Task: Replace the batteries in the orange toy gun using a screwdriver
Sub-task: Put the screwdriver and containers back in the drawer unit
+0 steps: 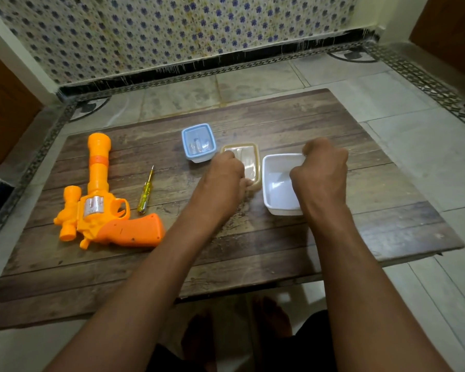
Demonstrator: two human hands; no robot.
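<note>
The orange toy gun (100,200) lies flat on the left of the wooden board, barrel pointing away from me. A yellow-handled screwdriver (145,191) lies just right of it, tip pointing away. My left hand (226,178) rests on the beige-lidded box (253,159) and grips its near left corner. My right hand (324,173) is closed over the far right rim of the open white container (277,183), which looks empty. A blue-lidded box (199,142) stands behind, with small items dimly visible through its clear lid.
The wooden board (253,251) lies on a tiled floor (427,157), with a patterned wall behind. My feet show under the board's near edge. Bare board lies in front of the boxes and to their right.
</note>
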